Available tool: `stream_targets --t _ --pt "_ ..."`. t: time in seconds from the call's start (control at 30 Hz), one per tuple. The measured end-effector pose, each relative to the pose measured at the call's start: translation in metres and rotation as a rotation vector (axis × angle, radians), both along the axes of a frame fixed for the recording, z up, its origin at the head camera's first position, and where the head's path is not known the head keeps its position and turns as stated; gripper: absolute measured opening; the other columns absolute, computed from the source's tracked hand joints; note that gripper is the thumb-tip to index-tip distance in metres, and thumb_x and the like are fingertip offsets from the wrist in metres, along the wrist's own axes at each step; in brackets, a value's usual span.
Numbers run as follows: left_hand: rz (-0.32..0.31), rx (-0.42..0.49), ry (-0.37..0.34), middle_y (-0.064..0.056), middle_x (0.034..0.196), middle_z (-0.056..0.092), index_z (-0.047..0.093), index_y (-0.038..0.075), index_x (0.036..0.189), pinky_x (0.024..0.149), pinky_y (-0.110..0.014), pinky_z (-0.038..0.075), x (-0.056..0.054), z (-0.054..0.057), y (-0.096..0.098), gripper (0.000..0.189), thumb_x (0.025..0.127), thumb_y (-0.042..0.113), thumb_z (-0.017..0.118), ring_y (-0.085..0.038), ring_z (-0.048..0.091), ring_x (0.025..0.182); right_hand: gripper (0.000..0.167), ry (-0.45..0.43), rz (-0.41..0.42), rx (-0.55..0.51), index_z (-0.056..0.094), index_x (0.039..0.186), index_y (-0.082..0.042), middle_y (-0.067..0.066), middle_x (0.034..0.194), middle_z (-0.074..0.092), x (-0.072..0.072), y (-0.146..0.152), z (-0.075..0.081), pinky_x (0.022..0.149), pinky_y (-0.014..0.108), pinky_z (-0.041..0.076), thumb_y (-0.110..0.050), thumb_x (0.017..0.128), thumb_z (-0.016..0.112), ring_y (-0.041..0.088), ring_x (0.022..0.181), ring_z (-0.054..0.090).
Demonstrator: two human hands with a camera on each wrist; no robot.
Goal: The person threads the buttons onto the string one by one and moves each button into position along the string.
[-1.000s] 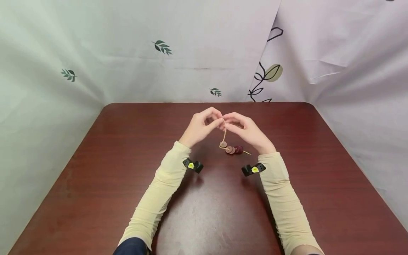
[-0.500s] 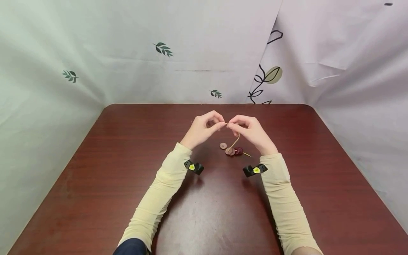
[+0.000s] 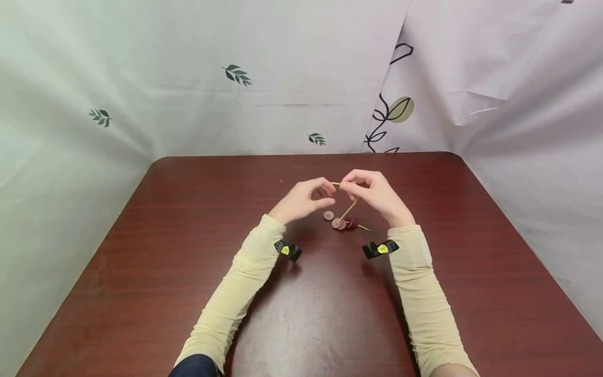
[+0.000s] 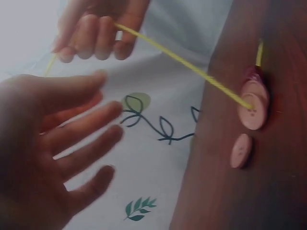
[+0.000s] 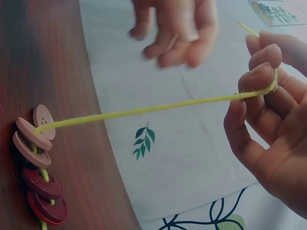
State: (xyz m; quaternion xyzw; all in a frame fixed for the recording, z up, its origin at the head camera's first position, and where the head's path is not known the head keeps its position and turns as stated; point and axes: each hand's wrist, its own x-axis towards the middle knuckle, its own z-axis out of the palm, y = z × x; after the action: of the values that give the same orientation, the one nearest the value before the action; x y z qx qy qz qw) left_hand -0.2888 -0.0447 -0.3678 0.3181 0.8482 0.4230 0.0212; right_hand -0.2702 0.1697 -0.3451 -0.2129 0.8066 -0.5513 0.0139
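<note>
My right hand [image 3: 377, 196] pinches a yellow string [image 5: 158, 107] between thumb and index finger near one end, and a short tip sticks out past the fingertips. From there the string slopes down taut to two threaded pink buttons [image 4: 257, 115] and dark red buttons [image 5: 42, 183] on the table, with its other end trailing beyond them. One pink button [image 4: 241, 151] lies loose beside the row, off the string. Facing the right hand, my left hand [image 3: 303, 200] holds nothing; its fingers are loosely spread, apart from the string tip in the left wrist view.
The reddish-brown table [image 3: 179, 225] has rounded far corners. Behind it hangs a white cloth [image 3: 282, 68] with leaf prints. A small black camera sits on each wrist, the left one [image 3: 288, 250] over the beige sleeve.
The string came off the one pink button, which stays on the table. My hands moved apart; the left let go of the string and opened, while the right keeps its pinch.
</note>
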Motion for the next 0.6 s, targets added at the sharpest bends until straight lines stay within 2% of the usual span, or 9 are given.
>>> stream_targets --t 0.17,0.27,0.4,0.5,0.6 --pt "-0.062 -0.187 -0.039 -0.011 0.122 0.065 0.061 0.008 0.122 0.099 -0.043 0.047 -0.002 -0.010 0.005 0.035 0.089 0.020 0.069 -0.024 0.060 0.111 0.019 -0.007 0.024 0.009 0.065 0.096 0.001 -0.004 0.061 0.052 -0.001 0.001 -0.001 0.059 0.025 0.040 -0.018 0.092 0.065 0.015 0.061 0.050" --pt "-0.099 -0.285 -0.029 -0.009 0.122 0.065 0.060 0.009 0.127 0.103 -0.040 0.044 -0.002 -0.014 0.008 0.041 0.089 0.019 0.069 -0.026 0.059 0.114 0.018 -0.017 0.032 0.015 0.065 0.095 0.001 -0.004 0.061 0.052 -0.001 0.001 -0.001 0.058 0.025 0.039 -0.017 0.092 0.065 0.012 0.061 0.049" --pt "-0.147 -0.390 -0.009 -0.008 0.115 0.068 0.059 0.009 0.130 0.102 -0.036 0.044 -0.001 -0.020 0.009 0.044 0.088 0.017 0.068 -0.024 0.060 0.109 0.015 -0.029 0.045 0.031 0.065 0.092 -0.002 -0.004 0.061 0.052 -0.001 0.002 -0.001 0.059 0.025 0.041 -0.018 0.092 0.065 0.012 0.061 0.050" --pt "-0.156 -0.459 0.004 -0.006 0.116 0.068 0.059 0.012 0.132 0.101 -0.039 0.045 0.000 -0.024 0.010 0.044 0.089 0.017 0.067 -0.021 0.061 0.110 0.014 -0.037 0.057 0.050 0.065 0.092 -0.005 -0.004 0.061 0.052 0.000 0.002 0.000 0.061 0.026 0.044 -0.019 0.093 0.065 0.013 0.061 0.051" --pt "-0.151 -0.518 -0.001 -0.004 0.121 0.067 0.059 0.015 0.132 0.103 -0.046 0.041 0.001 -0.027 0.010 0.043 0.090 0.016 0.066 -0.022 0.058 0.117 0.014 -0.050 0.064 0.059 0.066 0.092 -0.006 -0.004 0.062 0.052 0.000 0.002 0.000 0.064 0.028 0.046 -0.020 0.092 0.066 0.014 0.062 0.052"
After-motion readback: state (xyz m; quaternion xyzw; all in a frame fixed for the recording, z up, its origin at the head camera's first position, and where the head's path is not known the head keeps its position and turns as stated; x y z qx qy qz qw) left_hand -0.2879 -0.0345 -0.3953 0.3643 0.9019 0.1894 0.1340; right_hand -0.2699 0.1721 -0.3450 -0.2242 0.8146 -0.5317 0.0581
